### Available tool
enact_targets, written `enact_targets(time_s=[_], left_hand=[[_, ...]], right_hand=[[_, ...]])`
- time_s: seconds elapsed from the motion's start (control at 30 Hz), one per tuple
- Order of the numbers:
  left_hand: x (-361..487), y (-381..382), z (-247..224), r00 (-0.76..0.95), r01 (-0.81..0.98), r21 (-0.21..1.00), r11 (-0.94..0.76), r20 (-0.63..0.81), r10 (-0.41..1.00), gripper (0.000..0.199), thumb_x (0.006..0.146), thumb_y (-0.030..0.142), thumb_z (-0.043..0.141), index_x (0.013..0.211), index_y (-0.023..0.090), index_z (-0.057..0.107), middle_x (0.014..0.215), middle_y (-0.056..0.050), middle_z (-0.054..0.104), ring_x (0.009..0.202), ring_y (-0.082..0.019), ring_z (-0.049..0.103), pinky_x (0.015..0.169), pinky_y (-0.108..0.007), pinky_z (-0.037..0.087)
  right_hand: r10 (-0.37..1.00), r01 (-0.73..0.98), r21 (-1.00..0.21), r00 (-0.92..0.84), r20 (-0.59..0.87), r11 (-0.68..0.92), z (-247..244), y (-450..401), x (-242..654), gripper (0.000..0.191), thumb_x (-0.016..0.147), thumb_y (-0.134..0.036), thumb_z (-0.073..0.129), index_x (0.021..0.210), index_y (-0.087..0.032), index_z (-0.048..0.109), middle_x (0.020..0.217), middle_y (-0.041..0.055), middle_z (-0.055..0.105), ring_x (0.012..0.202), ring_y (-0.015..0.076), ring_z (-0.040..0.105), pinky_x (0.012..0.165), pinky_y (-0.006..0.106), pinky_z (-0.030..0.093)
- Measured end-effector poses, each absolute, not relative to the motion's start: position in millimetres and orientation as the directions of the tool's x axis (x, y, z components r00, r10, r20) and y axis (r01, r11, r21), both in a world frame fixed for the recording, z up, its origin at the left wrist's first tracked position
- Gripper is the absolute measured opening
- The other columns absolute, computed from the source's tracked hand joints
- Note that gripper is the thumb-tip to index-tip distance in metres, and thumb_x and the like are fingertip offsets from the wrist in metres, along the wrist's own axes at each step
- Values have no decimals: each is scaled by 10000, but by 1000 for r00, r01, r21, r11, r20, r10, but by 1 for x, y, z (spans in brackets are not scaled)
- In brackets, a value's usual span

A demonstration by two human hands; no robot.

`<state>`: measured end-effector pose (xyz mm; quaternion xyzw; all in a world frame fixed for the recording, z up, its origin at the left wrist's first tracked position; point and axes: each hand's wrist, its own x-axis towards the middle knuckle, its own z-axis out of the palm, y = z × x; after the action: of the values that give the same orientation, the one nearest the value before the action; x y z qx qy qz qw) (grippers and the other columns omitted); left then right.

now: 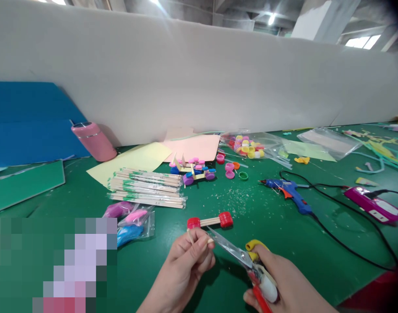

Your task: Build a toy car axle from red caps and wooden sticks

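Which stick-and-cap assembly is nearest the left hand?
The red-capped assembly, just beyond the left hand; the others, with blue, purple and pink caps, sit farther back.

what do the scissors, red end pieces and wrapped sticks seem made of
Scissors: metal blades, grey and shiny; smooth coloured handles, probably plastic. Red end pieces: likely plastic, with glossy highlights. Wrapped sticks: probably wood, pale tan, under clear, shiny film.

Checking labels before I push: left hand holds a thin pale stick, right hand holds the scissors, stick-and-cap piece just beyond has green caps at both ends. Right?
Not quite: the caps on the stick-and-cap piece are red, not green, as the head view shows. The left hand does hold a thin pale stick, and the right hand the scissors.
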<state>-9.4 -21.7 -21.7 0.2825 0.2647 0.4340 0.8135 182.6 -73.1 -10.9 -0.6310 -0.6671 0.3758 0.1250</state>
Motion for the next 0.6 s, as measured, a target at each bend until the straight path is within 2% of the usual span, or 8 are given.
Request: enact_targets(time_s=[0.17,0.27,0.33,0.43,0.6], left_hand=[[-7,-22,-19,458,-430,799,421,-209,864,245,773,354,591,654,143,551,460,91,278,444,-66,209,482,-232,180],[-7,-22,-19,319,-189,947,261,-192,928,271,803,381,534,656,153,540,493,71,305,482,-88,242,476,-229,191],[-8,-23,-18,192,20,993,112,-114,975,250,826,359,494,690,160,560,524,57,341,502,-101,279,484,-225,222],[-9,-24,-16,83,260,964,-61,41,996,209,844,300,444,759,176,590,590,27,465,542,-124,394,521,-221,302],[-11,-25,-17,124,483,842,-241,206,971,220,843,218,370,820,180,585,624,-11,589,542,-160,533,526,-233,392]], right_hand=[[948,713,-685,-97,-304,-147,-15,-73,181,239,671,-288,607,786,-225,407,579,-49,512,476,109,446,434,194,321],[970,720,-682,-56,-235,-124,-14,-72,182,210,699,-320,586,782,-227,416,577,-49,497,472,109,428,435,196,329],[982,740,-667,-50,-183,-87,-11,-73,183,197,717,-343,565,766,-229,413,583,-44,491,475,113,424,439,200,338],[980,774,-632,-93,-176,-40,-7,-74,184,199,696,-323,568,777,-229,412,617,-30,517,489,120,452,455,207,357],[953,799,-599,-140,-267,-51,-7,-78,177,252,652,-292,593,823,-230,419,686,-4,570,555,139,511,513,219,391]])
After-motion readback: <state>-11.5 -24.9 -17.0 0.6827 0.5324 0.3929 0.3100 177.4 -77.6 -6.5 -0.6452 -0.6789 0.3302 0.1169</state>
